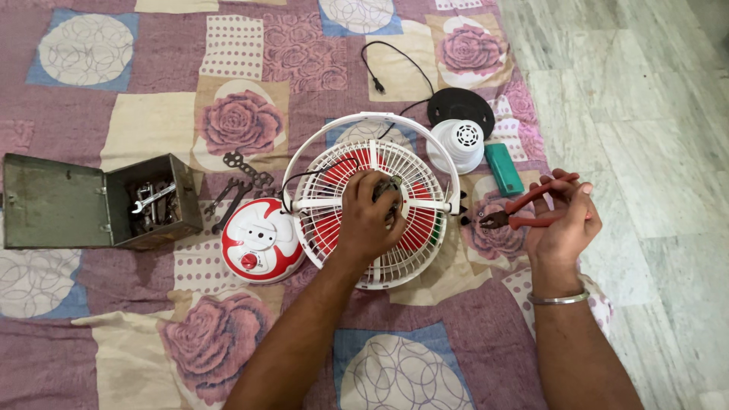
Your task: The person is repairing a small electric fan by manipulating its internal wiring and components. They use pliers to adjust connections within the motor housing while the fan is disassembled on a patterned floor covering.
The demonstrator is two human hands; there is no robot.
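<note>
On a patchwork rose-print bedsheet (228,106) lies a white wire-cage table fan with red blades (370,201), beside its red-and-white base (260,241). Left hand (367,220) is clenched on the fan's central motor hub. Right hand (563,220) grips red-handled pliers (524,212), jaws pointing toward the fan.

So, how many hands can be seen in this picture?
2. The left hand rests on the centre of the white fan grille. The right hand, beside the fan, holds red-handled pliers. None seems hidden.
</note>
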